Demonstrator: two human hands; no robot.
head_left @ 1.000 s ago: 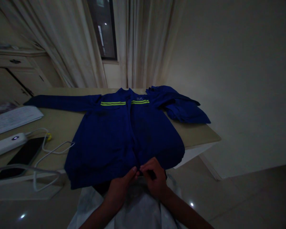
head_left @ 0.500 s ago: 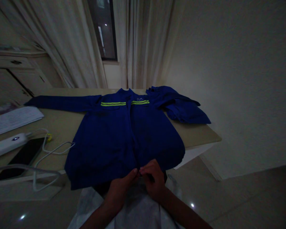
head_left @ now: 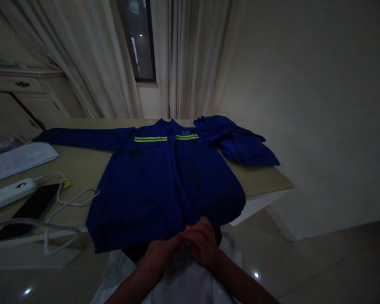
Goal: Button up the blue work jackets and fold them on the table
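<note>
Left hand (head_left: pixel 160 253) and right hand (head_left: pixel 202 241) together, pinching the jacket (head_left: pixel 164 181) hem at its front opening (dimly seen) — edges best held level, taut.

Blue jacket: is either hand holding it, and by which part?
The left hand and right hand meet at the bottom hem of the jacket, at its front opening; too dim to tell if they grip it.

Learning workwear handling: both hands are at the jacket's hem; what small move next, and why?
Probably start fastening the front upward: the left hand and right hand meet at the hem end of the centre opening of the flat-lying blue jacket.
</note>
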